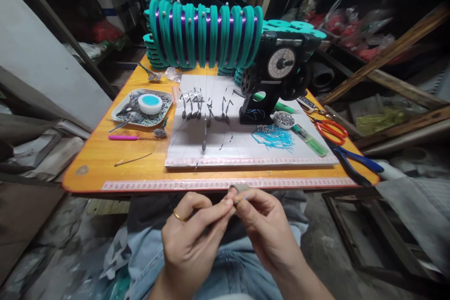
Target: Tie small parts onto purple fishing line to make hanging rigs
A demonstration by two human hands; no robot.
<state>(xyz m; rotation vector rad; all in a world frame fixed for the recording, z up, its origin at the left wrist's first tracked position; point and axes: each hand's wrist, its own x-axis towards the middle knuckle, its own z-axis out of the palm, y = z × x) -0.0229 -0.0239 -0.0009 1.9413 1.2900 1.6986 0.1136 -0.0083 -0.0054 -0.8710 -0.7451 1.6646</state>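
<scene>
Just off the table's front edge, above my lap, both my hands meet with fingertips together. My left hand [197,229], with a gold ring, is closed in a pinch, but what it grips is hidden by the fingers. Between the thumb and forefinger of my right hand [265,225] shows a thin blue piece [242,198]. A grey scrap [240,187] lies just behind the fingertips. Beyond, on the white board [190,157], several dark sinkers [204,146] rest with thin lines. Blue sticks [277,139] are heaped at the board's right.
Teal spools [207,33] with purple line hang beside a black dial machine [277,63]. At left are a tray [117,117] with a white tub [150,104] and a pink-handled needle tool [123,138]. Red scissors [332,131] and blue pliers [362,159] lie right.
</scene>
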